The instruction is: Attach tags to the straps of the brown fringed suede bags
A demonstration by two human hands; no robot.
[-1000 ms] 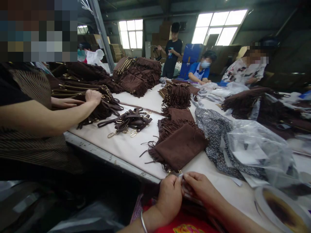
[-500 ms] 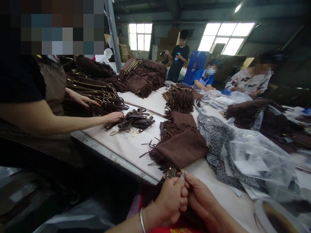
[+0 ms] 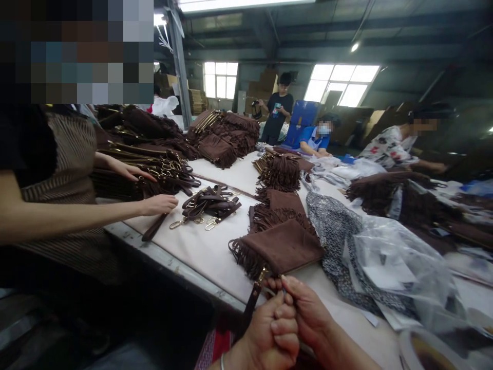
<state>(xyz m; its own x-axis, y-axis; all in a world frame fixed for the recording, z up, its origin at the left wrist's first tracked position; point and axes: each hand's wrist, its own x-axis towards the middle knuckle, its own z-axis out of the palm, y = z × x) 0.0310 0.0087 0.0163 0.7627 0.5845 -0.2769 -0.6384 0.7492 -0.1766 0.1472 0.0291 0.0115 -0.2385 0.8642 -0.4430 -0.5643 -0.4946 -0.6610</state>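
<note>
My left hand [image 3: 273, 329] is closed in a fist at the near table edge. Pressed against it, my right hand [image 3: 310, 311] pinches with thumb and fingers; what lies between them is small and mostly hidden. A dark brown wrist strap [image 3: 252, 299] with a gold clasp [image 3: 262, 275] runs beside my left hand. Whether that hand grips it is unclear. Just beyond my fingers lies a brown fringed suede pouch [image 3: 283, 247], its near edge by the clasp.
Further fringed pouches [image 3: 277, 169] are stacked beyond. Left of them lies a heap of straps [image 3: 210, 203], near a co-worker's hand [image 3: 159, 204]. Patterned fabric [image 3: 335, 231], a clear plastic bag [image 3: 400, 257] and a tape roll [image 3: 431, 349] lie to the right. Other people stand or sit behind.
The co-worker's hand has moved left from the heap with one strap. The person in the floral top has leaned right. My hands stay pressed together, and the view has tilted up.
</note>
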